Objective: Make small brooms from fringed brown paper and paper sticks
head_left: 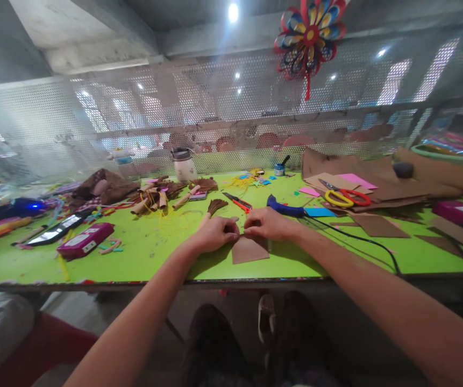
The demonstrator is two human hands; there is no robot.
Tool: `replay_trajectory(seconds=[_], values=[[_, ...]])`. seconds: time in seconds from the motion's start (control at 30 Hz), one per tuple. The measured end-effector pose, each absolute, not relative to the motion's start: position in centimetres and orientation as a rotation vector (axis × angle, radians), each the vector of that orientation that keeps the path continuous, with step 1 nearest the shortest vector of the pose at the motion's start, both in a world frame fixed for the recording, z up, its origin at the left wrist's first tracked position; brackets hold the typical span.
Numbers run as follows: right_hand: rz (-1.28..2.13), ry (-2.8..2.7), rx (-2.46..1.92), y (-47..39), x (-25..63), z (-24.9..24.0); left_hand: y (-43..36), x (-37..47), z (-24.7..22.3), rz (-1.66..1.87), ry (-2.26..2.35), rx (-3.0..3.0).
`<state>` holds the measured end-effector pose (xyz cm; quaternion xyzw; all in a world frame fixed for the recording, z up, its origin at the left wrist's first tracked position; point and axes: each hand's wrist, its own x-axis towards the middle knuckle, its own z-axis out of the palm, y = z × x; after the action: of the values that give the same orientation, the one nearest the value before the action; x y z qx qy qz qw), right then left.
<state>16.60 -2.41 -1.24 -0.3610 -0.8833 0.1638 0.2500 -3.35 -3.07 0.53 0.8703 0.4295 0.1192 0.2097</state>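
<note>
A piece of brown paper (250,251) lies near the front edge of the green table (134,263). Both hands are at its far edge, fingertips pinched close together. My left hand (216,234) is closed on the left part of that edge, and my right hand (268,223) is closed on the right part. Just beyond my left hand is a fringed brown paper piece (217,205). An orange-handled tool (241,203) and a blue glue gun (285,208) with a black cord lie beyond my right hand.
Scissors (346,197) rest on brown paper sheets (408,185) at the right. Rolled brown paper pieces (152,200) and a purple box (86,240) are at the left. A jar (184,165) and a small blue pot (279,170) stand at the back, before a perforated screen (215,107).
</note>
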Motion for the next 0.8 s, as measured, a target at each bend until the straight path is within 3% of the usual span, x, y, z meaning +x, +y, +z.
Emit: replay_trajectory(seconds=[0.8], values=[[0.216,-2.536,-0.922,-2.1,16.8,-2.7,-2.8,-3.3,-0.2,0.245,1.307,2.723]])
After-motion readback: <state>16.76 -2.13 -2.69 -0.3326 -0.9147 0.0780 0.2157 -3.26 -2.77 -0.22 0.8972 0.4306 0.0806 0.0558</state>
